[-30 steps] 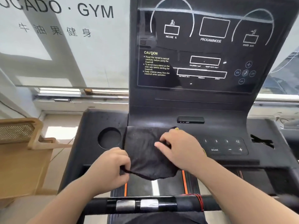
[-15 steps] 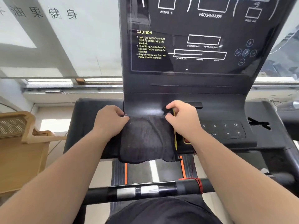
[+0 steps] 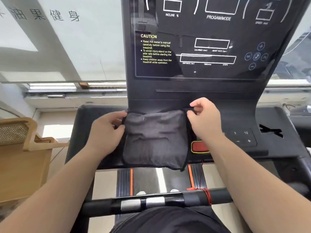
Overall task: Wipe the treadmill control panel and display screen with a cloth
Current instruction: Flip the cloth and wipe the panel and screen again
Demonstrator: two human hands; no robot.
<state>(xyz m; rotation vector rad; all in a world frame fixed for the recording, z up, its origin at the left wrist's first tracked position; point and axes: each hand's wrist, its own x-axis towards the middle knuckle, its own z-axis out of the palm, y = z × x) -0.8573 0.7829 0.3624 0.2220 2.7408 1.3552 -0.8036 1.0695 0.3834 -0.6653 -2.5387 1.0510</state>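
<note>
Drawn apart, left hand (image 3: 107,132) and right hand (image 3: 205,120) pinch one cloth (image 3: 154,140).

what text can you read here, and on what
"INCLINE %": screen
"PROGAM/MODE": screen
"CAUTION": screen
"Read the owner's manual carefully before using the treadmill": screen
"To avoid injury,stand on the side rails before starting the treadmill": screen
"Keep children away from the treadmill while operation.": screen
"9", "12", "+": panel
"油果健身": window
Small screen labels: blurred.
</note>
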